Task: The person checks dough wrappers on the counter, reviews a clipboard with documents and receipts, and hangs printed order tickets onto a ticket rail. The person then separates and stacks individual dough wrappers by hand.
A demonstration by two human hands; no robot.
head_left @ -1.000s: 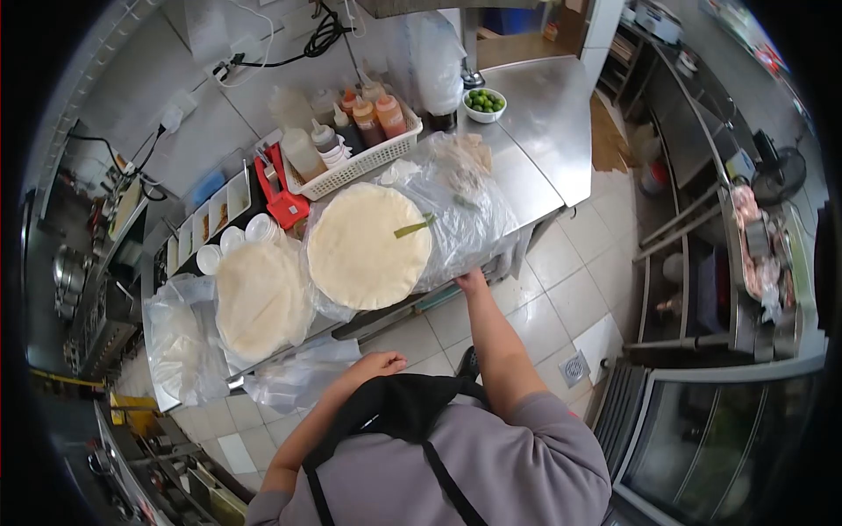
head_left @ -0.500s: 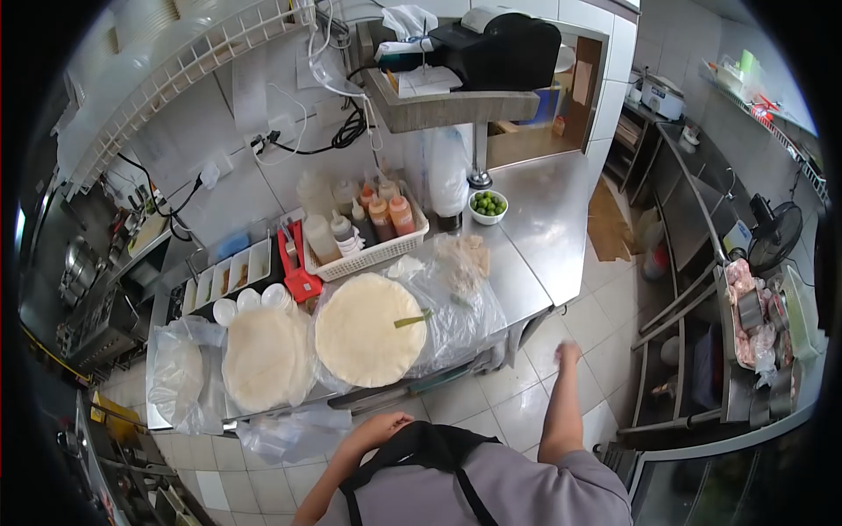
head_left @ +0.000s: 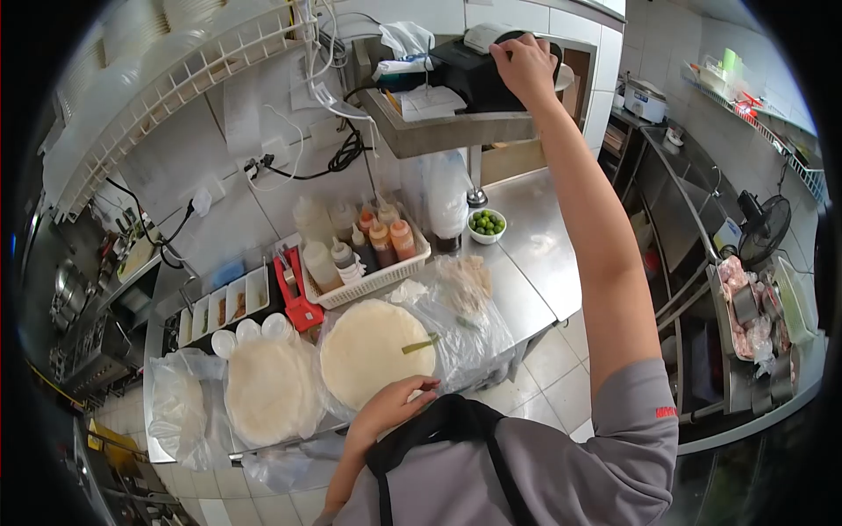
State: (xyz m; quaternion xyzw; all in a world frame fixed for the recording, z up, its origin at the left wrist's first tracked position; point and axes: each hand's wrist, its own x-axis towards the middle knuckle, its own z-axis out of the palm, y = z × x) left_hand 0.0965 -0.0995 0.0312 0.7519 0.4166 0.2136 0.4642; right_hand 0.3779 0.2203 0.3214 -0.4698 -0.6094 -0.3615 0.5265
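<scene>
My right hand [head_left: 528,68] is raised at the end of an outstretched arm, its bent fingers over the top of a black machine [head_left: 474,77] on the raised shelf. What lies under those fingertips is hidden. My left hand [head_left: 393,408] hovers at the counter's front edge, fingers loosely stretched and nothing in them. Just beyond it lies a stack of round, pale, thin wrappers [head_left: 368,346] on plastic, with a green strip [head_left: 420,344] on top. A second pale round stack [head_left: 270,390] sits to the left under clear plastic.
A white basket of sauce bottles [head_left: 368,282] stands behind the wrappers, near a red tool [head_left: 296,294] and a row of filling trays [head_left: 224,307]. A bowl of green limes [head_left: 487,226] is under the raised shelf [head_left: 465,136]. Meat in a tray [head_left: 741,307] is at right.
My right hand has risen from low beside my body to the black machine. My left hand has come slightly forward to the counter edge. The view has shifted a little.
</scene>
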